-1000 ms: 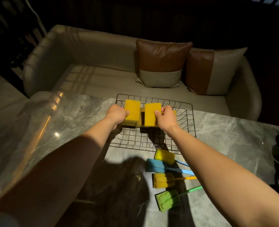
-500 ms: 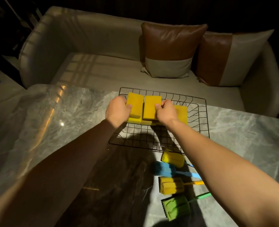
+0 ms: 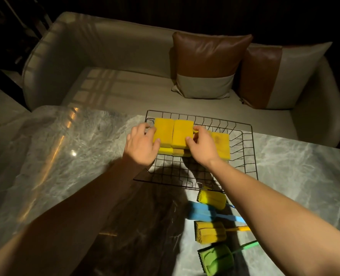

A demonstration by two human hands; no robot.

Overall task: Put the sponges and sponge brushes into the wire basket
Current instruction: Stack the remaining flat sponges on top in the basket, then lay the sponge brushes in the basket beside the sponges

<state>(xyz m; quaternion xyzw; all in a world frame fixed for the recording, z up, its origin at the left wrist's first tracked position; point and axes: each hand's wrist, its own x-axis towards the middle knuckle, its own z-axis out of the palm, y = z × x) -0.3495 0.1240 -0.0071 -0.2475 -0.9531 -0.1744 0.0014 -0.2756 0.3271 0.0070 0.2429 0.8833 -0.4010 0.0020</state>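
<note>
Two bare forearms, seemingly sleeveless, unadorned hands

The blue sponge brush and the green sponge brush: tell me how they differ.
The blue sponge brush lies nearer the wire basket, second in the row; the green sponge brush lies last, nearest the person. The blue one's head looks long and flat, while the green one's looks broader, with raised moulded ridges. The blue handle is light blue and the green handle is green. Both lie on the marble table, outside the basket, heads to the left, untouched by either hand.
</note>
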